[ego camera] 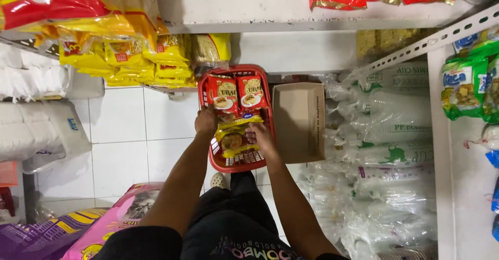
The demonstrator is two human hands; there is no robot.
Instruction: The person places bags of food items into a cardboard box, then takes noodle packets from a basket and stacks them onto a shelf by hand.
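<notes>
A red plastic shopping basket (214, 155) sits on the white tiled floor below me. Two red snack packets (224, 94) lie side by side at its far end. A yellow packet (232, 138) lies in the basket's middle. My left hand (206, 121) rests at the basket's left side, touching the red packet's lower edge and the yellow packet's top. My right hand (260, 135) holds the yellow packet's right edge with fingers curled on it.
An open brown cardboard box (297, 120) stands right of the basket. Stacks of clear plastic cups in bags (384, 151) fill the right. Yellow packets (130, 57) crowd the left shelf. White bags (36, 125) and pink and purple sacks (104, 223) lie at left.
</notes>
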